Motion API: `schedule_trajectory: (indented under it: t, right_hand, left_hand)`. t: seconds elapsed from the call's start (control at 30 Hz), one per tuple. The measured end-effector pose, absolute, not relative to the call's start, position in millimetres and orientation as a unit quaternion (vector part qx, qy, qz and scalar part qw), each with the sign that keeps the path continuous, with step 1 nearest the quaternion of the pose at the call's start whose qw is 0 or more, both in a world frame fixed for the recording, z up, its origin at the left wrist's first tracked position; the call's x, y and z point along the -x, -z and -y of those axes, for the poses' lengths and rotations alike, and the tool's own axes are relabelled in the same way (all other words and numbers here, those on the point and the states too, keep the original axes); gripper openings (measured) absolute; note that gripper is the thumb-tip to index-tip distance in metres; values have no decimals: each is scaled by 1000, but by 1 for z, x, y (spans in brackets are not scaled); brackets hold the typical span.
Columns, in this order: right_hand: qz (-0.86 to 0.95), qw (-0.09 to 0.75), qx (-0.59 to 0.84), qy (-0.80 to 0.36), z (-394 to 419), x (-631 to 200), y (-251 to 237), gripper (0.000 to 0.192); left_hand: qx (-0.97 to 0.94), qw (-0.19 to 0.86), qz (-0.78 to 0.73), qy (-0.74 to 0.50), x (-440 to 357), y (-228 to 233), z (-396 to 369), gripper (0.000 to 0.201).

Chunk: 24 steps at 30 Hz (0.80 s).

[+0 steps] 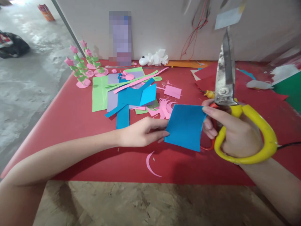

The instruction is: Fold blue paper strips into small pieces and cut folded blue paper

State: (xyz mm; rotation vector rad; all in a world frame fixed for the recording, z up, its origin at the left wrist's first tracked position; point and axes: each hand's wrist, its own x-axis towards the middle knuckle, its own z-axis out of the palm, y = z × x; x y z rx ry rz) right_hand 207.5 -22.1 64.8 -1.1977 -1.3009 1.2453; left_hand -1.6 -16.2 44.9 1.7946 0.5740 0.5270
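Observation:
A square piece of blue paper (185,127) is held up between both my hands above the red table. My left hand (145,131) pinches its left edge between thumb and fingers. At the upper right corner, the thumb and fingers of my right hand (237,131) grip the same paper. Scissors (246,125) with thick yellow handles hang around my right hand, their blades closed and pointing up. Behind the left hand lie more blue paper pieces (131,95), green paper (98,94) and pink paper scraps (164,108).
Several pink paper flowers (81,67) on round bases stand at the far left of the table (101,166). A pale wall with red cords (195,31) rises behind. Red paper (211,73) and green paper (289,91) lie at the right. A curved pink scrap (150,164) is near the front edge.

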Motion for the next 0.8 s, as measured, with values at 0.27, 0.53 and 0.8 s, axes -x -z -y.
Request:
schedule_trajectory:
  t: [0.27,0.53,0.8]
  right_hand:
    - [513,480,500,-506,20,-206,-65,11]
    - [493,512,509,-486,19,-205,-68,11]
    - [507,477,493,-522,18,-204,-63,11]
  left_hand:
    - [-737,615,-240,-145,0,-43,16,27]
    - [-782,536,-240,-210,0,-45,20,25]
    - [-765,338,-319,-447,0,-49,15,22]
